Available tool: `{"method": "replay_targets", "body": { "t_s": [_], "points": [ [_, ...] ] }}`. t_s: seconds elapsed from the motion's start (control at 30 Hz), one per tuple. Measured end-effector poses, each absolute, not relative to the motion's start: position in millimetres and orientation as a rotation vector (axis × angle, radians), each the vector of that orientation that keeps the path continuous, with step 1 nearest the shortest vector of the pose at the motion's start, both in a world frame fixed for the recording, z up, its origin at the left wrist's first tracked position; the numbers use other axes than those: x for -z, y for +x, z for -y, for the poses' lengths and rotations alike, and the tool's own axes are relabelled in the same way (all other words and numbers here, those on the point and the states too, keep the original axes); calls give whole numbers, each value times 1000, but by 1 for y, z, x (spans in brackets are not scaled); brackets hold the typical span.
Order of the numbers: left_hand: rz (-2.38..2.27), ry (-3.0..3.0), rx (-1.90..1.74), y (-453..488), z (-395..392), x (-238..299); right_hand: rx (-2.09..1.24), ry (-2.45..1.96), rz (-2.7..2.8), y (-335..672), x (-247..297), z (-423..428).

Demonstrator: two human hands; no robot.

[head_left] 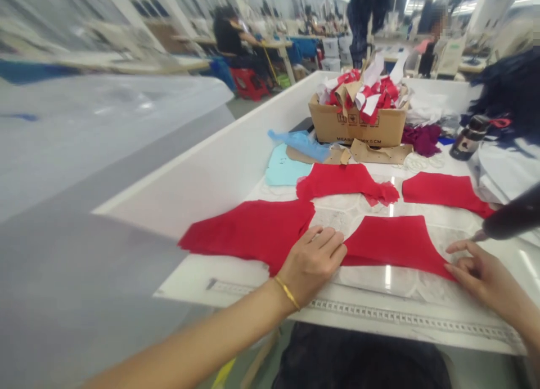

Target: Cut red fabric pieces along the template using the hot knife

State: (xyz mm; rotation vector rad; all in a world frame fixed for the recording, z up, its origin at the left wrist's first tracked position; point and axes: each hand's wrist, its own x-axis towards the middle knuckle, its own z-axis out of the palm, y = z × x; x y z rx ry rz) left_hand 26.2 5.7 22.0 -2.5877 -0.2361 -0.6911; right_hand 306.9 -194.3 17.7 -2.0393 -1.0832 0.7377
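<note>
A cardboard box (358, 124) is sitting near the table's (211, 175) far edge, packed with red and white scraps (367, 90). Four red pieces (392, 245) are lying flat on a patterned sheet (363, 282) toward the near edge, two front, two behind, edges ragged. The left hand (311, 263), gold bangle (287, 292) on its wrist, is pressing open on the front-left piece, fingers reaching toward the gap beside the front-right one. The right hand (478, 276) is open, not clenching, fingertips just at the front-right piece's tip. A measuring strip (405, 313) is running along the near edge. Cardboard patterns (379, 151), a blue bag (299, 143), a pale blue piece (284, 166), purple cloth (422, 139) and a dark bottle (469, 138) are lying beyond.
</note>
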Motion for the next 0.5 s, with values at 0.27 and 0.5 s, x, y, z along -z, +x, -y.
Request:
{"method": "replay_targets", "body": {
  "t_s": [0.27, 0.5],
  "points": [
    [295, -2779, 760, 33, 8, -26, -654, -2101, 1057, 303, -10, 196],
    [323, -3051, 764, 64, 12, -21, -678, -2082, 1090, 307, -5, 196]
  ]
}}
